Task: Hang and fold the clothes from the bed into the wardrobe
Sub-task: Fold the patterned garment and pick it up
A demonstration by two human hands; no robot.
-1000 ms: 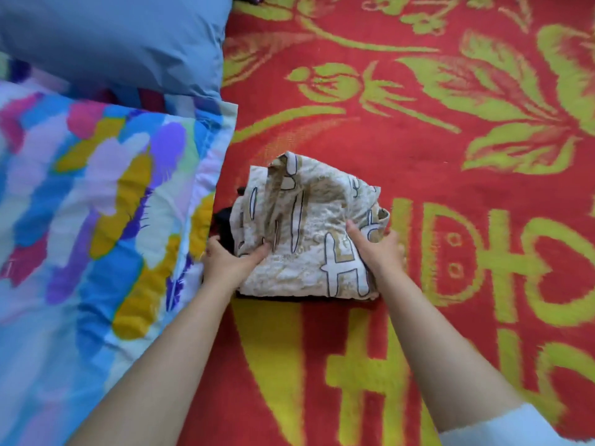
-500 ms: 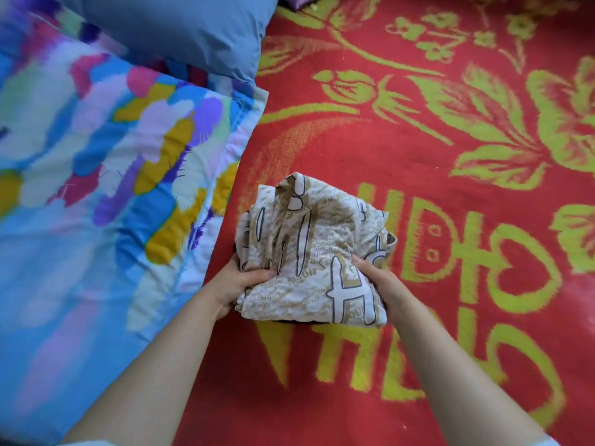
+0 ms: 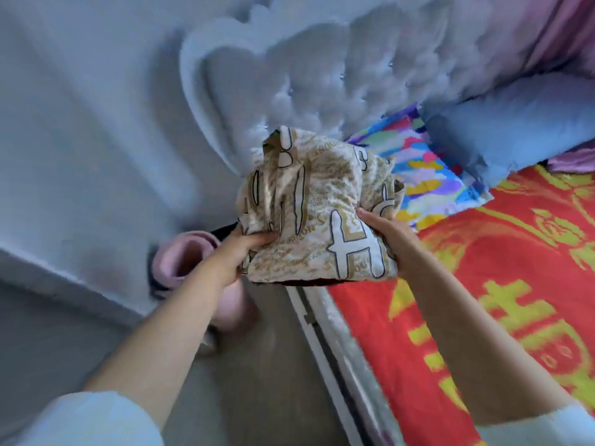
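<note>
One folded printed garment (image 3: 317, 207), two hands, two pillows, one red blanket (image 3: 502, 284), one pink boot (image 3: 196, 262)

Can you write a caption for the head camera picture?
Both hands, left hand and right hand, carry folded clothes off the bed.

Open floor (image 3: 257, 365) lies left of the bed edge (image 3: 325, 349); pink boots (image 3: 193, 262) stand near the headboard (image 3: 322, 75).

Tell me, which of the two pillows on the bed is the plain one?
The blue pillow, farther right near the headboard. The other pillow, beside the folded garment, is patterned in many bright colours.
</note>
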